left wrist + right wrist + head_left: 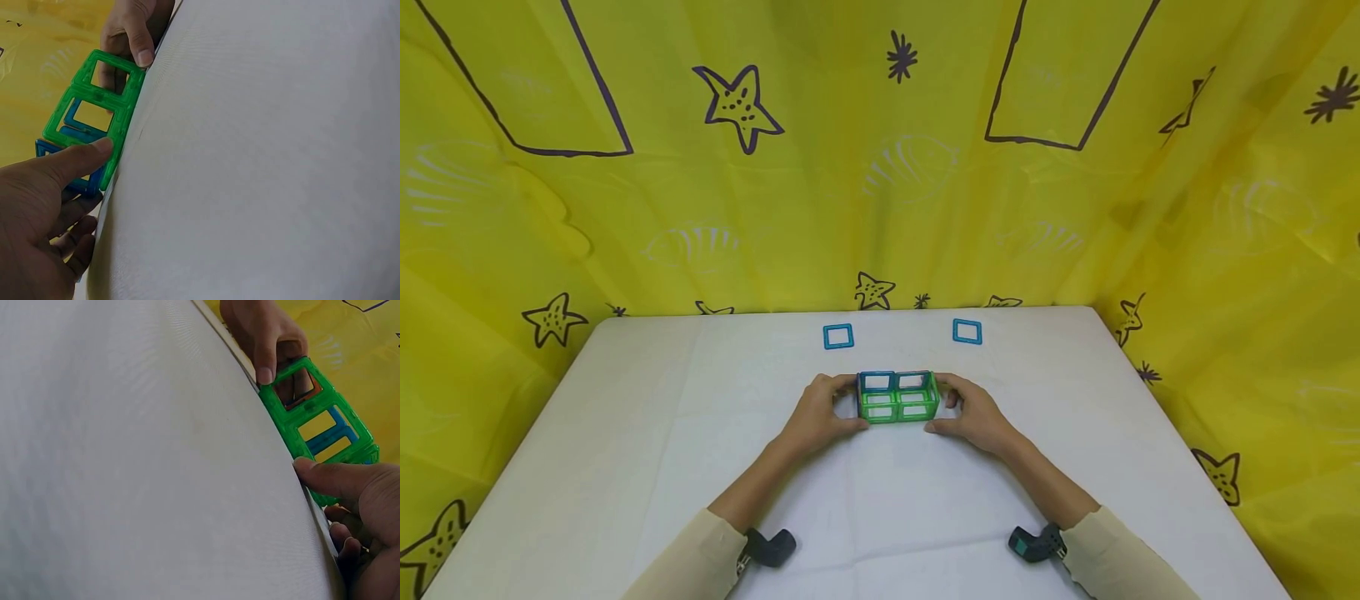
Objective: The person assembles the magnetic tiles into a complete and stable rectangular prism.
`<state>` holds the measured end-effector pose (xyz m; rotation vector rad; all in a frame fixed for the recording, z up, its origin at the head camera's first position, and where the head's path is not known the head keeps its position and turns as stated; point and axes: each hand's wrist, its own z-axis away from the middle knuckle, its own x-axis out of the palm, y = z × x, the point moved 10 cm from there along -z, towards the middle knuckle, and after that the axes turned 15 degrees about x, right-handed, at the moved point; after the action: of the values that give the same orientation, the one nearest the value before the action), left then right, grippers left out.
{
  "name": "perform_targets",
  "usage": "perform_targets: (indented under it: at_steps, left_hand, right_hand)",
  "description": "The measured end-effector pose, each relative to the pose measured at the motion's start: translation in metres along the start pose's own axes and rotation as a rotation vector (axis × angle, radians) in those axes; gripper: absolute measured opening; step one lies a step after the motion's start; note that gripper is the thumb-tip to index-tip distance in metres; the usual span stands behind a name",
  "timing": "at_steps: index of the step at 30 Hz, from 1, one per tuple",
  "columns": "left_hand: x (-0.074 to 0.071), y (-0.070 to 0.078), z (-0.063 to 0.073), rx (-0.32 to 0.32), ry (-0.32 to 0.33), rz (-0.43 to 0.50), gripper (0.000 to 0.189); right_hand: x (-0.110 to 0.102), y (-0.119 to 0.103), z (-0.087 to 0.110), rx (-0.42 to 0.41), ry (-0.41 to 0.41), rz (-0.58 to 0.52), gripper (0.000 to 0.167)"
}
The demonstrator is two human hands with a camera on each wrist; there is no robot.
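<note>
A long open-topped box of magnetic tiles [897, 412] rests on the table in front of me, two squares wide. Green frames make its front, as the left wrist view shows closely [103, 95], and blue ones stand at its back. Through the front, the right wrist view shows an orange-red frame [307, 398] near the left end. My left hand [818, 417] holds the left end, thumb at the front lower corner, fingers round behind. At the green right end, my right hand [979, 417] grips in the same way, its thumb [331, 478] low on the front.
Behind the box, two loose blue square tiles lie flat on the white tablecloth, one left [838, 346] and one right [967, 342]. A yellow curtain [820, 225] with drawn stars hangs along the table's back edge and sides. Dark wrist cameras [772, 548] sit by both sleeves.
</note>
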<state>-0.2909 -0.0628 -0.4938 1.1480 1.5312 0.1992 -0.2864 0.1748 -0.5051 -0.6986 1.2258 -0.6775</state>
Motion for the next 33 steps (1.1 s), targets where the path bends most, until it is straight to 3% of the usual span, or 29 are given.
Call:
perform_targets:
  at_steps: [11,19,24,27,33]
  left_hand:
    - [0.000,0.002,-0.003,0.017,-0.003,0.000,0.073]
    - [0.000,0.000,-0.005,0.028,-0.061,0.005,0.075]
    - [-0.002,-0.003,-0.004,-0.001,-0.088,0.017,0.069]
    - [-0.005,-0.006,-0.003,-0.037,-0.066,0.047,0.064]
    - [-0.022,-0.016,-0.005,-0.100,0.037,0.063,0.050]
  right_hand:
    - [-0.002,0.002,-0.001,-0.003,0.004,-0.008,0.078]
    - [-0.001,0.001,-0.001,-0.022,0.006,0.002,0.078]
    - [-0.001,0.000,-0.001,-0.041,0.016,0.020,0.078]
    - [-0.001,0.000,0.000,-0.051,0.021,0.024,0.077]
    - [-0.001,0.001,0.001,-0.054,0.014,0.006,0.076]
